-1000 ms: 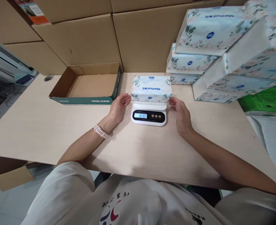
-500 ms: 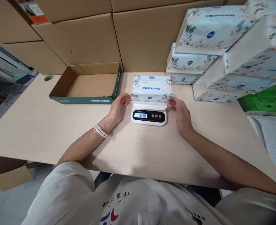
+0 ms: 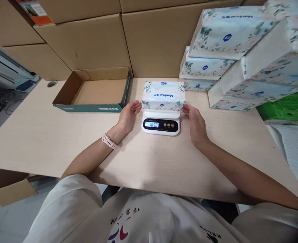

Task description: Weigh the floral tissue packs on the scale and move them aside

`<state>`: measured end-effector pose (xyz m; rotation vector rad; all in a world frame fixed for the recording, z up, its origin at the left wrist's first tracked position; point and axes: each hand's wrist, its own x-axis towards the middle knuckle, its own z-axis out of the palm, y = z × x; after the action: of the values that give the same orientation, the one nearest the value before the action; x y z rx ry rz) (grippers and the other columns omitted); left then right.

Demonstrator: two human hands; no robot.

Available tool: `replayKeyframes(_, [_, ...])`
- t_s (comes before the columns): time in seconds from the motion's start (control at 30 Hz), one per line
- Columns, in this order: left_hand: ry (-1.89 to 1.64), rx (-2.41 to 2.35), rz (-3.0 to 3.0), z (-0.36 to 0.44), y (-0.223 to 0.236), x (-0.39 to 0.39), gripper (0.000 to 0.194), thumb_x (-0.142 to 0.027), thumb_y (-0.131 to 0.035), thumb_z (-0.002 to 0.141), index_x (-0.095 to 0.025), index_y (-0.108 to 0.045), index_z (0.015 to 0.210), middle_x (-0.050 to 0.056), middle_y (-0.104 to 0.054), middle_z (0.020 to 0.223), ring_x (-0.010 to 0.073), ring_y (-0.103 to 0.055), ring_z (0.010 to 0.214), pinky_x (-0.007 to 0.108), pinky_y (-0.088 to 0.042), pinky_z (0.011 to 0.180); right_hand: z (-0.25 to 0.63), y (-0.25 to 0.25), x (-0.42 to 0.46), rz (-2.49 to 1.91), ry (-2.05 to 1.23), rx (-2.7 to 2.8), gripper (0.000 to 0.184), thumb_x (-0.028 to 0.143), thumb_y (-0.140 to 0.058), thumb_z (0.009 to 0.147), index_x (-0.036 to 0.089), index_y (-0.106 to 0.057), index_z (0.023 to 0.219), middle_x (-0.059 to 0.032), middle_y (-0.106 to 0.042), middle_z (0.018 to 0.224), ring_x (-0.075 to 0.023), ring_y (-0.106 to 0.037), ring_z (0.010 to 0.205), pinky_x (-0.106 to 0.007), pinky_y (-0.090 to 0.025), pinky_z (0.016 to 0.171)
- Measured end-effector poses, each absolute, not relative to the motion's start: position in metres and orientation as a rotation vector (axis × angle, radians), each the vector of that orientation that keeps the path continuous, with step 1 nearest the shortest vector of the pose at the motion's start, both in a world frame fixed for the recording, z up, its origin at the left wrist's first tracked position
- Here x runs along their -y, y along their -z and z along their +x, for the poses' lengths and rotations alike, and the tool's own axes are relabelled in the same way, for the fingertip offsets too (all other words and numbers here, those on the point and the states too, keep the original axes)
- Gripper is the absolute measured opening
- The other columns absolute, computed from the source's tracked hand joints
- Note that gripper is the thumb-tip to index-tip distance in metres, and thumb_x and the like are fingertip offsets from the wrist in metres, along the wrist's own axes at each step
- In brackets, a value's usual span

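Note:
A floral pack of tissues (image 3: 163,96) lies on a white digital kitchen scale (image 3: 161,129), whose lit display reads 103.0. To the left of the pack, my left hand (image 3: 129,116) rests on the table, fingers stretched out and tips close to the pack's side. On the other side, my right hand (image 3: 196,124) stands on its edge with fingers extended toward the pack's right corner. Whether its fingertips touch the pack is hard to tell. Both hands are open and hold nothing.
A shallow green-sided cardboard box (image 3: 95,92) sits at the back left. Several more tissue packs (image 3: 229,33) are stacked at the back right, with a green crate (image 3: 288,106) beyond. Large cartons (image 3: 159,44) form a wall behind the table (image 3: 149,162). An open carton (image 3: 13,192) is at lower left.

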<state>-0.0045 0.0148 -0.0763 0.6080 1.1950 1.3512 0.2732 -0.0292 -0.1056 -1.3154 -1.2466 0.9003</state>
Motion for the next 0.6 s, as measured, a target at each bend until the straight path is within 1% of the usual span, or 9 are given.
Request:
replayKeyframes(0.1, [-1.35, -1.195, 0.608, -0.0043, 0.0763, -0.0144, 0.021, -0.033, -0.064, 0.101, -0.017, -0.077, 0.101, 0.018, -0.085, 0.123, 0.0293, -0.071, 0.147, 0.044, -0.049, 0.137, 0.2732, 0.1054, 0.0297, -1.319, -0.903, 1.249, 0.077, 0.096, -0.054, 0.096, 0.033, -0.077, 0.135, -0.0094, -0.079, 0.153, -0.0351, -0.071, 0.15, -0.066, -0.052, 0.136])
replayKeyframes(0.27, [-1.343, -1.2, 0.62, -0.0048, 0.0761, -0.014, 0.021, -0.033, -0.063, 0.101, -0.016, -0.076, 0.102, 0.019, -0.083, 0.128, 0.0285, -0.073, 0.144, 0.044, -0.049, 0.137, 0.2728, 0.1059, 0.0298, -1.319, -0.91, 1.227, 0.077, 0.096, -0.057, 0.095, 0.033, -0.077, 0.135, -0.0099, -0.079, 0.154, -0.0357, -0.07, 0.15, -0.066, -0.052, 0.136])
replayKeyframes(0.4, [-1.347, -1.194, 0.609, -0.0052, 0.077, -0.0141, 0.02, -0.034, -0.067, 0.097, -0.018, -0.076, 0.103, 0.018, -0.084, 0.128, 0.03, -0.07, 0.149, 0.046, -0.047, 0.139, 0.2732, 0.1073, 0.0293, -1.323, -0.914, 1.242, 0.075, 0.095, -0.056, 0.096, 0.034, -0.076, 0.136, -0.0086, -0.078, 0.155, -0.0353, -0.069, 0.152, -0.067, -0.049, 0.137])
replayKeyframes(0.6, [-1.351, -1.197, 0.617, -0.0044, 0.0777, -0.0143, 0.019, -0.034, -0.068, 0.097, -0.017, -0.076, 0.102, 0.019, -0.084, 0.127, 0.0301, -0.071, 0.148, 0.045, -0.048, 0.138, 0.2729, 0.1061, 0.0295, -1.321, -0.924, 1.229, 0.078, 0.097, -0.059, 0.093, 0.032, -0.076, 0.134, -0.0103, -0.078, 0.154, -0.036, -0.068, 0.153, -0.066, -0.048, 0.138])
